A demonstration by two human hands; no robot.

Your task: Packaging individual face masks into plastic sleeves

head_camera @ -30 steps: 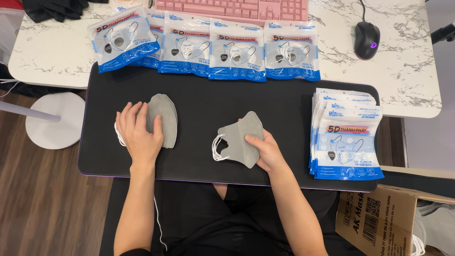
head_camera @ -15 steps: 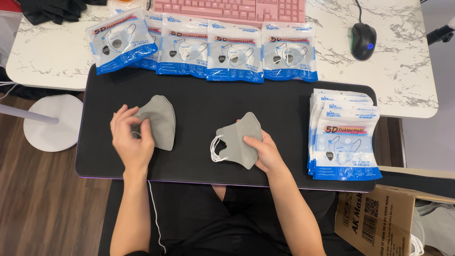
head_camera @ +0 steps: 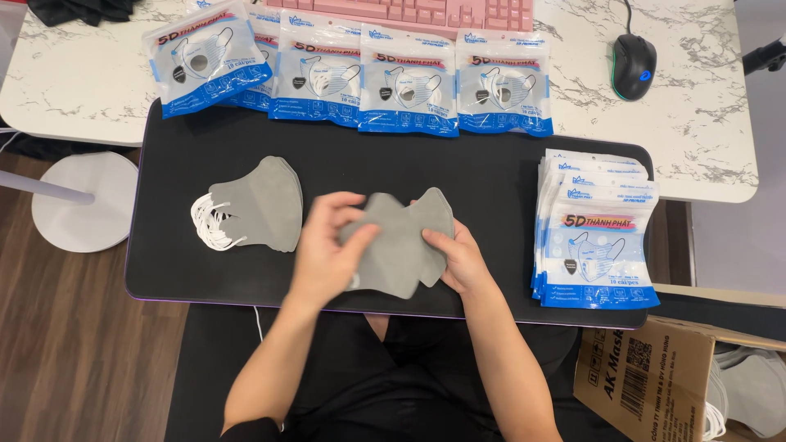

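Both hands hold grey face masks (head_camera: 401, 245) over the black desk mat (head_camera: 483, 172). My left hand (head_camera: 327, 254) pinches the left side of the masks with thumb and fingers. My right hand (head_camera: 460, 260) grips their right edge. A second stack of grey masks (head_camera: 260, 205) with white ear loops lies flat on the mat to the left, untouched.
A row of filled blue-and-white mask packets (head_camera: 401, 82) lines the mat's far edge. A pile of empty flat packets (head_camera: 598, 233) sits at the right. A pink keyboard (head_camera: 409, 12) and black mouse (head_camera: 634, 65) are on the marble desk. A cardboard box (head_camera: 647, 376) stands bottom right.
My left hand has left the left mask stack and moved right to the masks held by my right hand, now gripping them together.
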